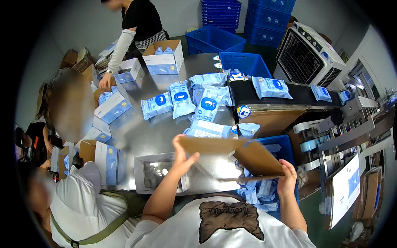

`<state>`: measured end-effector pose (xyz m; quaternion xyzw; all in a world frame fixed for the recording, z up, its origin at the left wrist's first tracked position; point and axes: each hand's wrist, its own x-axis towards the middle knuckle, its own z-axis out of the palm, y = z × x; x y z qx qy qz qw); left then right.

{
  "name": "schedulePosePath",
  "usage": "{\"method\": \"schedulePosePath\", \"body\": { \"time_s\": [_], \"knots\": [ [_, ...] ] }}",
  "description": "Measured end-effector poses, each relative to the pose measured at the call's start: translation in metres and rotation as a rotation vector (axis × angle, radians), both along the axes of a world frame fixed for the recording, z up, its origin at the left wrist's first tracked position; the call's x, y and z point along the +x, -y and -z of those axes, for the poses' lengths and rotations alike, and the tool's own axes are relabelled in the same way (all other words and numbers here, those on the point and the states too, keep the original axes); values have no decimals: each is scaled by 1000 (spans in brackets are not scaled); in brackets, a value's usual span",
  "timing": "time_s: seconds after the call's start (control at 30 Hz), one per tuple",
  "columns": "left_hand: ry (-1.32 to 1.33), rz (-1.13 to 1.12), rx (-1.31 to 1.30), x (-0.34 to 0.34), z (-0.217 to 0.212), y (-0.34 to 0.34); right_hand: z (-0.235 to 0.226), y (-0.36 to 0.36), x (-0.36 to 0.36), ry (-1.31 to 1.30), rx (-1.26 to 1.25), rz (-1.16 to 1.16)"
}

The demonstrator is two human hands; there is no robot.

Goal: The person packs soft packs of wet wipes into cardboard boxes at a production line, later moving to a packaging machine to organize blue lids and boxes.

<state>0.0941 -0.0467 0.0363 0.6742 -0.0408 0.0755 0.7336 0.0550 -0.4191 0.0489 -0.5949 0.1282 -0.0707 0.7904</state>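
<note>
A cardboard carton (264, 159), brown on the inside, is held up in front of me above the table edge, its panels standing apart. My left hand (184, 159) is closed on its left edge, thumb and fingers pinching the board. At the right corner, my right hand (286, 177) grips the other side. Just beyond the carton lies a pile of light blue soft packs (206, 103) with dark blue lids. An open white box (139, 182) stands on the metal table beside my left forearm, with small greyish things inside that I cannot make out.
A black conveyor (289, 97) carries packs (272, 87) on the right. Below it, a blue crate (289, 144) holds more packs. Packed cartons (163, 64) stand along the table's left side, where co-workers (87, 194) work. Flat cartons (343, 194) lean at right.
</note>
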Motion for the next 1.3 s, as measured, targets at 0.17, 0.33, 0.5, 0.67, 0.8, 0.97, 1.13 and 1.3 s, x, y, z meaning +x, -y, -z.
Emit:
{"method": "schedulePosePath", "body": {
  "time_s": [0.17,0.33,0.5,0.67,0.8,0.97,1.13,1.3],
  "knots": [
    [-102,-139,608,3,49,48,-54,-56,-6,148,-872,-952],
    [-68,-328,938,11,68,56,-45,-62,32,8,-907,-1542],
    [149,-9,652,41,-14,20,38,-58,36,-123,-1060,-389],
    [338,203,1264,-54,-29,92,66,-58,37,-268,-128,-571],
    [134,419,1331,-78,1,55,120,-17,20,-515,524,-639],
    [136,267,1224,-76,16,7,189,-32,-18,-724,126,-620],
    [142,-80,926,-49,36,3,92,-40,-4,-488,209,-530],
    [-94,-182,-529,-66,55,86,-54,-48,11,-130,-203,-465]
  ]
}}
